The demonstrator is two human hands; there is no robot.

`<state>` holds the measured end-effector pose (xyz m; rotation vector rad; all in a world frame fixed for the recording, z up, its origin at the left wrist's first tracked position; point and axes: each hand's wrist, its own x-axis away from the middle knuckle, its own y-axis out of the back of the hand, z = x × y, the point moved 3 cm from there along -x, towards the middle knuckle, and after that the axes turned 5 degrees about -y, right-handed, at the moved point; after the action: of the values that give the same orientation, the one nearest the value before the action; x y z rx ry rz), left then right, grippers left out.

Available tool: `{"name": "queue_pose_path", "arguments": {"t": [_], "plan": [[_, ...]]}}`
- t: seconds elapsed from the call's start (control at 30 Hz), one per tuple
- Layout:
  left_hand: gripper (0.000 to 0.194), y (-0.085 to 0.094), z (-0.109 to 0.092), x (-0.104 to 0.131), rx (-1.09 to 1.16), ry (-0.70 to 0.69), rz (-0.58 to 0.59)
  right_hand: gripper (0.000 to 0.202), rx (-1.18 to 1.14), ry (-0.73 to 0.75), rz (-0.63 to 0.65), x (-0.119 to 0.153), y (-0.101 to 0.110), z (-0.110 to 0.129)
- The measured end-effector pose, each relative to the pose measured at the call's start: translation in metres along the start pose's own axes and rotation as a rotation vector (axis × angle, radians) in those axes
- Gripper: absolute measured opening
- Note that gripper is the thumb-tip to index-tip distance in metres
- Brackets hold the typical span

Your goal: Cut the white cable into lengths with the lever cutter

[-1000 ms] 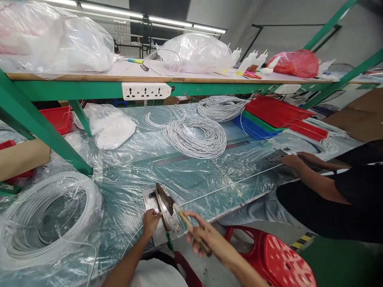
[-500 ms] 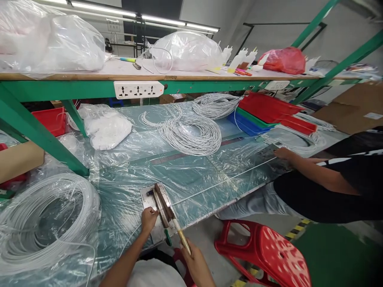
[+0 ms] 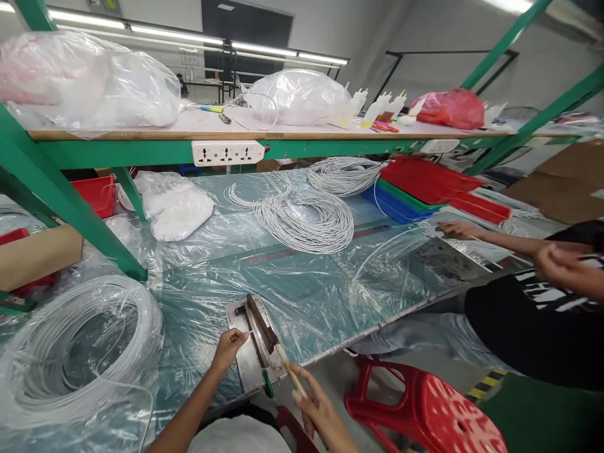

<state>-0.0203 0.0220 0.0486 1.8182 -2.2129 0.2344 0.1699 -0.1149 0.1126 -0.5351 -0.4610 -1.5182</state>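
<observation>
the fingers point(image 3: 241, 338) of your left hand point(image 3: 225, 353) are pinched, seemingly on a white cord end, by the cutter point(image 3: 258, 321). your right hand point(image 3: 317, 402) wraps its wooden handle point(image 3: 293, 376).

farther right, one loose length point(image 3: 372, 255) curves toward a co-worker's hand point(image 3: 455, 230), apart from the cutter, so it looks cut through. two bundles, near point(image 3: 311, 236) and far point(image 3: 346, 176), lie farther back on the surface point(image 3: 302, 283); those look done. one big coil point(image 3: 148, 333) at left looks uncut; how many lengths remain, you cannot tell.
</observation>
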Motion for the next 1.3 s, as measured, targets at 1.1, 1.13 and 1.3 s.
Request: {"name": "queue_pose_path", "arguments": {"t": [1.1, 1.13, 1.3], "plan": [[0.044, 0.005, -0.173, 0.048, 0.549, -0.157, 0.263, 0.056, -0.075, 0.17, 0.406, -0.026, -0.109, 0.077], [0.046, -0.001, -0.164, 0.053, 0.405, -0.132, 0.381, 0.054, -0.142, 0.186, 0.278, -0.033, -0.082, 0.092], [0.029, -0.004, -0.086, 0.075, -0.203, -0.11, 0.659, 0.047, -0.304, 0.297, -0.149, -0.069, 0.075, 0.152]]}}
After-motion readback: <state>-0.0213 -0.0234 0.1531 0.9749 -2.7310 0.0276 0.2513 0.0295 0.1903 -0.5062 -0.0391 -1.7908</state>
